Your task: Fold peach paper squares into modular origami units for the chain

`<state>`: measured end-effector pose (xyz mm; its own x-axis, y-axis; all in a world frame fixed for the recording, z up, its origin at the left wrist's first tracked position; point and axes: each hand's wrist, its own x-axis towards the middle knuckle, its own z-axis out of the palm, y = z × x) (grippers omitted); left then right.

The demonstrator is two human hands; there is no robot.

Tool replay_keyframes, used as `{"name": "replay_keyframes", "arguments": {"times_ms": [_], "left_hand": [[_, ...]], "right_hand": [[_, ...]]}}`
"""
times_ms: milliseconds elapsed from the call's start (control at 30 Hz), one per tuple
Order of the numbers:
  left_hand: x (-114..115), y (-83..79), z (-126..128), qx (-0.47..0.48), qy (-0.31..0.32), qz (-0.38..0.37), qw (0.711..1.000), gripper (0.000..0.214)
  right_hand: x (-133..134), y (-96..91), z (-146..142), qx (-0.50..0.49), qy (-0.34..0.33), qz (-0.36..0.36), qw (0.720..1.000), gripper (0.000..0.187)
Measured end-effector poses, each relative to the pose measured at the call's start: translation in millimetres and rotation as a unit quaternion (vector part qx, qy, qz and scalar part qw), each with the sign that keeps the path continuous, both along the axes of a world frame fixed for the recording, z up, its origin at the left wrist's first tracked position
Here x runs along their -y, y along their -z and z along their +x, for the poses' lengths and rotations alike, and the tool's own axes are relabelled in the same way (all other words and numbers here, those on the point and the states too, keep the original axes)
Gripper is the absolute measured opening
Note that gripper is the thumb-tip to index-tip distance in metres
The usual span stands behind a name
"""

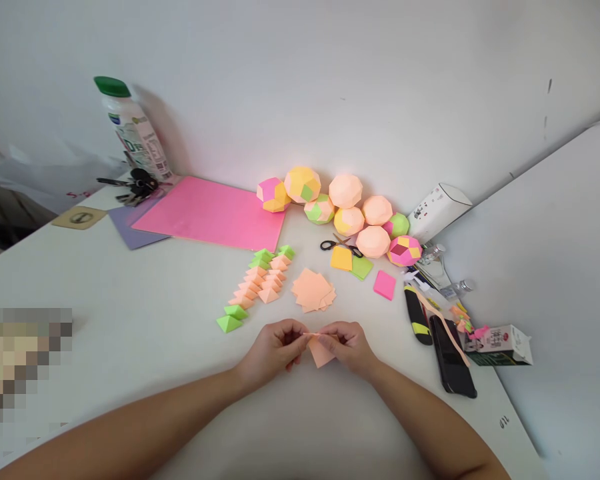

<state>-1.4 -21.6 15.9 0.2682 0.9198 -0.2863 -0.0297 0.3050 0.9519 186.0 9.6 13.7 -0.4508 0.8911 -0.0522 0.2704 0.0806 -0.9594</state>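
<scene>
Between my two hands is a small peach square of paper (321,355), with a fold along its upper edge. My left hand (283,343) pinches the paper's left corner, and my right hand (349,343) grips its right side, thumb on the front. Just beyond my hands lies a loose pile of peach paper squares (313,290). Left of that pile, folded paper pieces (250,283) in peach and green stand in two rows. Behind are several faceted paper balls (373,241), peach, yellow, pink and green.
Scissors (341,245) lie by yellow, green and pink paper stacks (385,285). A pink sheet (210,212), keys (139,183) and a green-capped bottle (137,133) sit back left. At right are a utility knife (417,313), a phone (453,357) and a milk carton (500,345).
</scene>
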Motion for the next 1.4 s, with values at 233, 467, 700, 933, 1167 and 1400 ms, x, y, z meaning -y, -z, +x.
{"name": "replay_keyframes", "arguments": {"times_ms": [233,467,700,933,1167,1400], "left_hand": [[0.4,1.4,-2.2,0.026,-0.05,0.004,0.998,0.021],[0.6,-2.3,0.5,0.02,0.011,0.044,0.999,0.019],[2.4,0.0,-0.8,0.007,-0.008,0.019,1.0,0.014],[-0.1,-3.0,0.0,0.02,0.007,0.022,1.0,0.014],[2.5,0.0,4.0,-0.03,0.009,0.044,0.999,0.017],[0.7,-4.0,-0.6,0.001,0.01,0.004,1.0,0.011]], "right_hand": [[-1.9,3.2,2.2,-0.009,0.016,-0.029,0.999,0.021],[-0.5,3.5,-0.2,-0.003,-0.019,-0.02,1.0,0.018],[1.0,0.6,-1.8,0.002,-0.014,-0.008,1.0,0.018],[-0.1,0.9,-1.5,0.0,-0.012,-0.02,1.0,0.017],[4.3,-5.0,-11.6,0.032,-0.005,0.017,0.999,0.007],[1.4,0.2,-6.0,-0.049,0.038,-0.078,0.995,0.008]]}}
